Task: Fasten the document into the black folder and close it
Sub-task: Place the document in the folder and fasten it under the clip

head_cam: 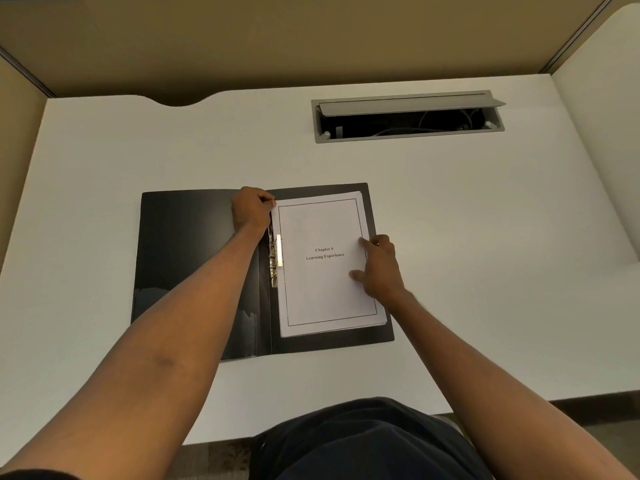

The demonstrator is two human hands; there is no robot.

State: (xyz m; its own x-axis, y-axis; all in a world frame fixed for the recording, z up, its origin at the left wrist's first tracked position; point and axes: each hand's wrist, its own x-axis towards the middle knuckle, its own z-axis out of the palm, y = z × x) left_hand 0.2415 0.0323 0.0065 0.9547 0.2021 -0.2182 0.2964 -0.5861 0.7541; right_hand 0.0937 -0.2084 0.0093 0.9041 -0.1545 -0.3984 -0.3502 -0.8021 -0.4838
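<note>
On the white desk (485, 220) lies one black folder (194, 258), opened flat with its long axis running away from the person. One document (325, 289), a stack of sheets, rests on the folder's right half, its long axis the same way, its printed title upright toward the person. One brass clip (275, 259) stands along the spine, just beside the document's left edge. Two hands work: the left hand (251, 209) pinches the document's far left corner, and the right hand (379, 266) presses spread fingers on its right edge. One cable hatch (408, 116) sits open at the back
</note>
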